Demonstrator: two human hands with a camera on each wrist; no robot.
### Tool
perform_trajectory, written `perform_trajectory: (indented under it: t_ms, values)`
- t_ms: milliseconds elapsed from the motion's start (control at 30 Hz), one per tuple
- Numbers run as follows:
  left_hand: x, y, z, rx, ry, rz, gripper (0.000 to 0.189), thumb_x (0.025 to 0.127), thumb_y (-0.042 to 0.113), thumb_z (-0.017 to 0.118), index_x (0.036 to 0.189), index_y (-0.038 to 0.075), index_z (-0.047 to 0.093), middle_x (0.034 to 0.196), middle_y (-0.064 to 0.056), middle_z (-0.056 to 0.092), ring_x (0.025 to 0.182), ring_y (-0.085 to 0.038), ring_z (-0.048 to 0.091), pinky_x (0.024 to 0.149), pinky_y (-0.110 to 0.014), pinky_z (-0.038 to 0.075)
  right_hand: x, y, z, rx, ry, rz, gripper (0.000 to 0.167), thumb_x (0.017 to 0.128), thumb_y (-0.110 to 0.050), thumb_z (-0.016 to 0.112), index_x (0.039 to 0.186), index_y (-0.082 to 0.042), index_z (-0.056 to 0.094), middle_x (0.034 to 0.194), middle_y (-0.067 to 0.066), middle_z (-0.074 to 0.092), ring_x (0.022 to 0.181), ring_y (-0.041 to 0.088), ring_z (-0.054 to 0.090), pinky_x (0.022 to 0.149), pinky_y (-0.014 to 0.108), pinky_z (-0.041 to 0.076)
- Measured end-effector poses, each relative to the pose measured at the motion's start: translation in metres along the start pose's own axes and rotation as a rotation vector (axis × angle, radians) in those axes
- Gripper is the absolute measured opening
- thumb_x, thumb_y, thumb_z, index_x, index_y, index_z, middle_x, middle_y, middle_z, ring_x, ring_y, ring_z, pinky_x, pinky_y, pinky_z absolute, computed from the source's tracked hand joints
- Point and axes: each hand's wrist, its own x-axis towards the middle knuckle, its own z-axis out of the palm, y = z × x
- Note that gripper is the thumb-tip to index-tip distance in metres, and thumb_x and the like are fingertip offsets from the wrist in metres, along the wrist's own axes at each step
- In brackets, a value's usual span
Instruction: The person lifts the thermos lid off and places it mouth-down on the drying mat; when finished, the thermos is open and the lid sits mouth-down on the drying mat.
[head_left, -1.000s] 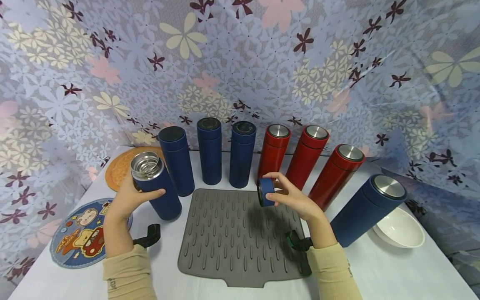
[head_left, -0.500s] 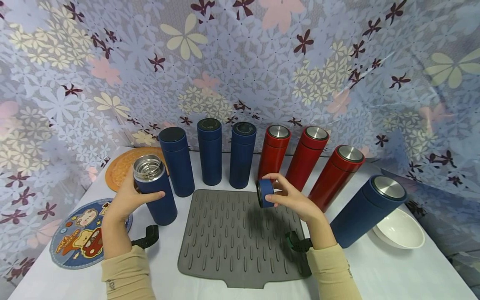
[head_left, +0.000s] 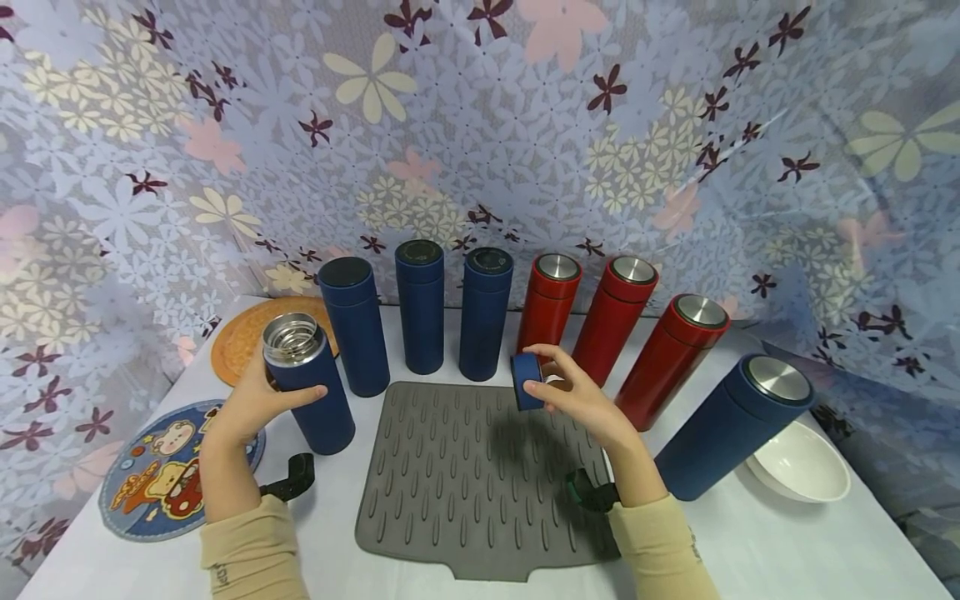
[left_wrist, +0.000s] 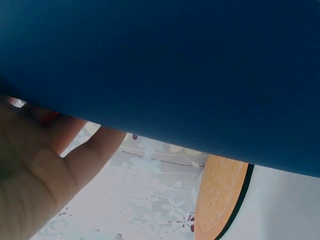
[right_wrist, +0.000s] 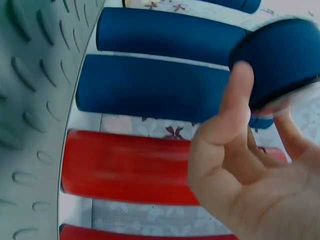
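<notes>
I find the left hand (head_left: 255, 402) gripping an open-mouthed blue flask (head_left: 324, 415). The right hand (head_left: 579, 395) pinches a blue lid (head_left: 527, 379).

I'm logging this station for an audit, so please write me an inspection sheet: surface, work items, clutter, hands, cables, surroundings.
Surface: white table, grey ridged mat in the middle.
Work items: open flask, blue, its steel mouth uncovered; blue lid, held over the mat, apart from the flask.
Clutter: three blue flasks and three red flasks along the far side; silver-topped blue flask and white bowl at right; orange disc and cartoon mat at left.
Hands: left hand grips the open flask; right hand pinches the lid.
Cables: nothing seen.
Surroundings: floral cloth behind the table.
</notes>
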Motion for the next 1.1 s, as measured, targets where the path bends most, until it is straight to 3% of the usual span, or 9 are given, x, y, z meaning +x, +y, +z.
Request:
perform_trajectory:
  t_ms: [133,300,567,767,867,1100]
  values:
    - [0.000,0.001,-0.001,-0.008,-0.002,-0.012,0.101,0.075,0.003,0.074,0.147,0.014,0.004,0.141,-0.021,0.025,0.131,-0.041,0.023,0.100,-0.063,0.024,0.004,-0.005,0.008,-0.013,0.051,-0.013,0.053,0.090,-0.028,0.058,0.138,-0.020,0.037,0.123,0.017,0.044,0.100,0.029,0.050,0.077,0.035,0.046]
    - [0.000,0.002,0.000,-0.009,-0.003,-0.010,0.101,0.075,0.003,0.074,0.147,0.014,0.004,0.142,-0.021,0.024,0.131,-0.041,0.022,0.100,-0.064,0.023,0.016,-0.010,0.023,-0.037,0.092,-0.037,0.058,0.086,-0.026,0.064,0.138,-0.022,0.038,0.126,0.015,0.046,0.110,0.031,0.047,0.084,0.041,0.046]
    - [-0.001,0.002,0.001,-0.008,-0.010,-0.040,0.101,0.076,0.006,0.073,0.147,0.014,0.002,0.142,-0.021,0.023,0.131,-0.041,0.023,0.101,-0.061,0.025,0.040,-0.009,0.056,-0.109,0.163,-0.010,0.064,0.075,-0.025,0.077,0.131,-0.014,0.048,0.120,0.006,0.053,0.099,0.023,0.049,0.073,0.032,0.047]
    - [-0.001,0.001,0.001,-0.020,-0.017,-0.020,0.099,0.076,0.005,0.073,0.147,0.016,0.005,0.141,-0.020,0.026,0.129,-0.039,0.026,0.100,-0.060,0.027,0.056,-0.005,0.079,-0.167,0.135,-0.060,0.065,0.073,-0.023,0.078,0.131,-0.013,0.050,0.123,0.004,0.054,0.097,0.022,0.054,0.074,0.031,0.050]
    - [-0.001,0.000,0.002,-0.025,-0.016,-0.016,0.098,0.077,0.004,0.073,0.147,0.017,0.005,0.140,-0.020,0.026,0.129,-0.040,0.026,0.100,-0.060,0.027,0.063,-0.002,0.091,-0.253,0.111,-0.096,0.064,0.073,-0.025,0.078,0.130,-0.011,0.050,0.123,0.007,0.054,0.095,0.023,0.055,0.076,0.033,0.050]
    - [-0.001,0.000,0.001,-0.018,-0.015,-0.022,0.098,0.077,0.004,0.072,0.147,0.016,0.004,0.141,-0.020,0.025,0.129,-0.040,0.027,0.099,-0.059,0.027,0.074,0.004,0.114,-0.440,0.085,-0.083,0.069,0.070,-0.030,0.080,0.130,-0.014,0.051,0.116,0.015,0.050,0.098,0.026,0.053,0.079,0.040,0.048]
